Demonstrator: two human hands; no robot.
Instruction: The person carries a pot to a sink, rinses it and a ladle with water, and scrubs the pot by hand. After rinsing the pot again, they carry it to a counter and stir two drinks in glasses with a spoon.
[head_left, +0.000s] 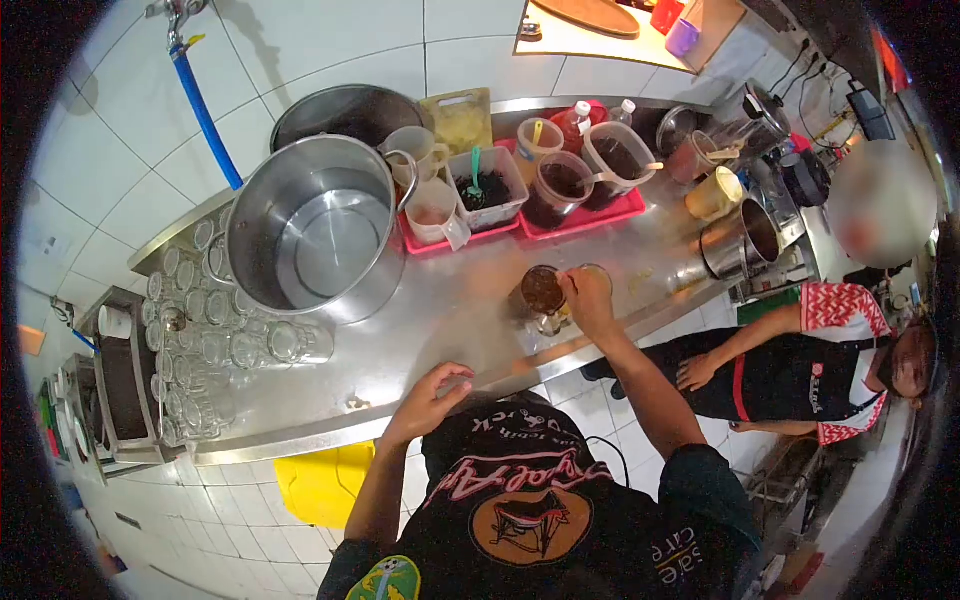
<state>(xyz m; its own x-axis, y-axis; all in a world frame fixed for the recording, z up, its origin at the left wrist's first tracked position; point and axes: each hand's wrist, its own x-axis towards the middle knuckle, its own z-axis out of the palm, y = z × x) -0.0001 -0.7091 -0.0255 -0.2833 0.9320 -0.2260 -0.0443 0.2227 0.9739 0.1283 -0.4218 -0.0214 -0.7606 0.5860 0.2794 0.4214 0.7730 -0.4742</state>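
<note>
My right hand [590, 300] is over the steel counter [450, 335], its fingers pinched together beside the rim of a glass of dark brown drink [542, 290]. Whatever those fingers hold is too small to make out. Another glass, partly hidden by this hand, stands just to its right. Near the counter's front edge, my left hand [430, 400] is raised with its fingers loosely bent and apart, holding nothing. Behind the glasses, red trays [585, 222] hold tubs of dark contents [562, 185] and a clear box with a green spoon [485, 190].
A large steel pot [320, 230] and many glass mugs [215, 345] occupy the left side. At right are a steel container [740, 240] and a yellow cup [714, 194]. A person in a black apron [790, 375] stands close by on the right.
</note>
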